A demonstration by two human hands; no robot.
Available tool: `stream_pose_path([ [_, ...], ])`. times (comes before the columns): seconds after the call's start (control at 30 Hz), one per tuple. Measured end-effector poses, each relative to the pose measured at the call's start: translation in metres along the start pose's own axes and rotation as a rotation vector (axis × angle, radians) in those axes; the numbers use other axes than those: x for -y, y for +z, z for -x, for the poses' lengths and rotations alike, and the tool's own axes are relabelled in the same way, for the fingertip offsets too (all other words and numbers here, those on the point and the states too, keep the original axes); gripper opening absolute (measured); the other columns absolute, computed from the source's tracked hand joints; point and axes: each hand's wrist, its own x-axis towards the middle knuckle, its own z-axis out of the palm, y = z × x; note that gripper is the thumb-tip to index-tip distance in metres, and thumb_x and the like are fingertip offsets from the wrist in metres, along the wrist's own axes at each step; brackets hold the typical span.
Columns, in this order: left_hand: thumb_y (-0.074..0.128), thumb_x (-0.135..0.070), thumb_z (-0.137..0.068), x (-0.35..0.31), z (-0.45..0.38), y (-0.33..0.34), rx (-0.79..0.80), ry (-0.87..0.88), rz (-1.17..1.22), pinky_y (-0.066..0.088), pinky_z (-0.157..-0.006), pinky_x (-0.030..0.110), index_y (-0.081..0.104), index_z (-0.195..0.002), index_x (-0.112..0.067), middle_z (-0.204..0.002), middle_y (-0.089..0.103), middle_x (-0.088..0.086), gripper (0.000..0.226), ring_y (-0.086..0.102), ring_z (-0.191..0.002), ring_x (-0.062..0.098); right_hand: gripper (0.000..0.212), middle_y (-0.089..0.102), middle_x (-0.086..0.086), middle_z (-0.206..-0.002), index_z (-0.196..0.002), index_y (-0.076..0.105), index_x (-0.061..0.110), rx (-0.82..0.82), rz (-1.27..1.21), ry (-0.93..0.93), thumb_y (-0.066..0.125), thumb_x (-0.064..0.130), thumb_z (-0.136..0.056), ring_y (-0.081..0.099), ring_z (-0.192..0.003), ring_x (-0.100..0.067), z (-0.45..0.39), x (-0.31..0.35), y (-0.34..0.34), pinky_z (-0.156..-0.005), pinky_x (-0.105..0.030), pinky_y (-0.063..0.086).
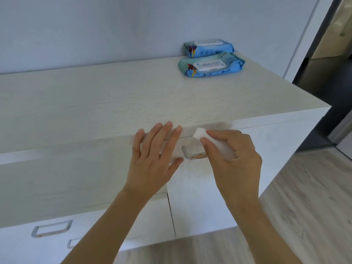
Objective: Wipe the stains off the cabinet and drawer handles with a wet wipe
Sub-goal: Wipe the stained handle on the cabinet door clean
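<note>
A folded white wet wipe (200,134) is pinched between the thumb and fingers of my right hand (236,157), just above and right of a metal drawer handle (192,155) with brownish stains along its lower bar. My left hand (154,155) lies flat with straight fingers against the white drawer front (194,180), left of that handle. Part of the handle is hidden behind my right hand. Two more metal handles sit on lower drawers, the larger handle (51,228) above the smaller handle (71,243).
Two blue wet-wipe packs lie on the pale wood cabinet top (114,103) at the back right: the near pack (211,66) and the far pack (208,47). A grey wall rises behind. Wood floor (304,206) and a dark doorway lie to the right.
</note>
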Motion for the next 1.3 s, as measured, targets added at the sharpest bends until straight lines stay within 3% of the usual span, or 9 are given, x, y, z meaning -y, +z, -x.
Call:
stream_pose_path([
  [0.17,0.062,-0.062,-0.080,0.001,-0.001,0.018,-0.137,-0.034,0.086,0.016,-0.113,0.044,0.042,-0.136,-0.011,-0.135,0.038,0.010,0.078,0.039,-0.125,0.027,0.014,0.056,0.032,-0.089,-0.094,0.063,0.038,-0.123,0.036,-0.261,0.067,0.035,-0.081,0.050,-0.093,0.002,0.018,-0.021,0.007,-0.079,-0.038,0.048],
  [0.3,0.072,-0.067,-0.065,0.000,-0.005,0.027,-0.183,-0.031,0.079,0.005,-0.115,0.043,0.039,-0.138,-0.011,-0.134,0.033,0.010,0.097,0.034,-0.126,0.030,0.013,0.060,0.029,-0.093,-0.093,0.062,0.037,-0.293,-0.005,-0.418,0.065,0.036,-0.081,0.056,-0.092,0.000,0.037,-0.043,0.013,-0.081,-0.029,0.048],
  [0.6,0.051,-0.080,-0.059,-0.001,-0.008,0.032,-0.181,-0.019,0.061,-0.009,-0.114,0.041,0.035,-0.142,-0.011,-0.132,0.027,0.010,0.110,0.025,-0.129,0.031,0.016,0.054,0.038,-0.086,-0.096,0.057,0.043,-0.566,0.050,-0.518,0.063,0.038,-0.082,0.051,-0.091,0.006,0.069,-0.093,0.039,-0.079,-0.027,0.041],
  [0.7,0.056,-0.076,-0.058,-0.003,-0.007,0.030,-0.154,-0.012,0.058,-0.006,-0.114,0.044,0.034,-0.142,-0.008,-0.133,0.032,0.016,0.111,0.025,-0.128,0.033,0.014,0.054,0.031,-0.087,-0.098,0.061,0.035,-0.701,0.075,-0.454,0.061,0.038,-0.085,0.048,-0.088,0.006,0.069,-0.105,0.041,-0.083,-0.022,0.034],
  [0.77,0.058,-0.074,-0.056,-0.004,-0.006,0.029,-0.133,-0.017,0.046,-0.003,-0.113,0.049,0.035,-0.142,-0.006,-0.133,0.035,0.021,0.111,0.026,-0.126,0.034,0.011,0.056,0.029,-0.088,-0.096,0.060,0.040,-0.749,0.019,-0.384,0.058,0.044,-0.085,0.049,-0.087,0.004,0.066,-0.105,0.040,-0.083,-0.025,0.039],
  [0.83,0.057,-0.074,-0.056,-0.005,-0.007,0.029,-0.113,-0.018,0.012,-0.001,-0.112,0.052,0.034,-0.142,-0.005,-0.133,0.028,0.017,0.113,0.025,-0.125,0.035,0.008,0.060,0.030,-0.086,-0.092,0.058,0.046,-0.743,-0.068,-0.319,0.056,0.048,-0.084,0.053,-0.088,0.001,0.060,-0.103,0.037,-0.080,-0.024,0.044],
  [0.93,0.055,-0.076,-0.056,-0.009,-0.007,0.027,-0.080,-0.013,-0.022,0.001,-0.111,0.057,0.031,-0.144,-0.003,-0.134,0.025,0.016,0.116,0.023,-0.127,0.035,0.010,0.064,0.025,-0.091,-0.092,0.061,0.044,-0.684,-0.149,-0.256,0.056,0.047,-0.083,0.058,-0.090,-0.007,0.053,-0.102,0.032,-0.073,-0.008,0.040],
  [1.1,0.063,-0.070,-0.055,-0.011,-0.006,0.024,-0.070,-0.010,-0.003,0.001,-0.110,0.062,0.034,-0.143,-0.002,-0.142,0.038,0.022,0.116,0.027,-0.136,0.035,0.011,0.066,0.021,-0.094,-0.094,0.064,0.038,-0.564,-0.216,-0.223,0.061,0.038,-0.083,0.059,-0.096,-0.009,0.044,-0.102,0.026,-0.078,-0.015,0.044],
  [1.3,0.068,-0.062,-0.058,-0.020,-0.005,0.022,-0.094,-0.060,0.079,-0.004,-0.111,0.060,0.038,-0.140,0.000,-0.145,0.038,0.019,0.107,0.024,-0.140,0.032,0.007,0.069,0.021,-0.088,-0.088,0.069,0.035,-0.457,-0.412,-0.150,0.067,0.029,-0.084,0.061,-0.085,0.002,0.029,-0.109,0.001,-0.068,-0.005,0.042],
])
